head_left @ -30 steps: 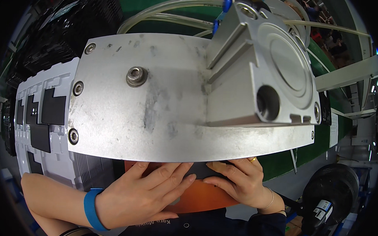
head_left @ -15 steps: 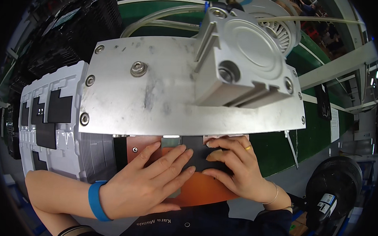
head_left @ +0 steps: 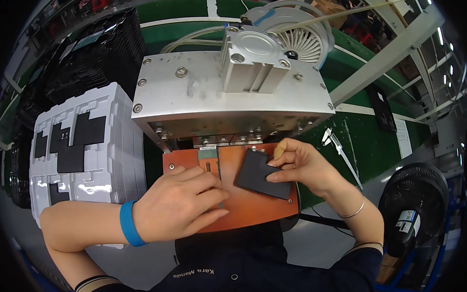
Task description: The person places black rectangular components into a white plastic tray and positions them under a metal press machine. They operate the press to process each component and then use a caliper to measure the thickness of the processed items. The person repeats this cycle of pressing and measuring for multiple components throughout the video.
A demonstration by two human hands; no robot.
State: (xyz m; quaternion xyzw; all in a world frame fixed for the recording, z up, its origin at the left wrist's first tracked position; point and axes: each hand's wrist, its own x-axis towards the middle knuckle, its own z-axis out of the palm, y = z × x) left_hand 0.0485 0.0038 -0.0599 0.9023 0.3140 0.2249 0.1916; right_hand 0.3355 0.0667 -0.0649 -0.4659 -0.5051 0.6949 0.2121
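My right hand pinches a flat black L-shaped piece by its inner corner. Small metal tabs show at the piece's far edge, and it lies tilted over the right half of an orange plate. A yellowish cover sits on one fingertip of this hand. My left hand rests over the plate's left part, fingers loosely bent and thumb apart, with nothing seen in it. Just beyond its fingers are a greenish block and a slot in the plate. Behind the plate stands a metal press with a cylinder on top.
At left is a stack of white trays, its top one holding several black L-shaped pieces. Black trays are piled behind. A caliper lies on the green mat to the right. A black fan stands at far right.
My right hand has drawn the black piece out from under the press edge, toward me and turned. My left hand has come off the piece, its fingers now bent. The view has tilted back.
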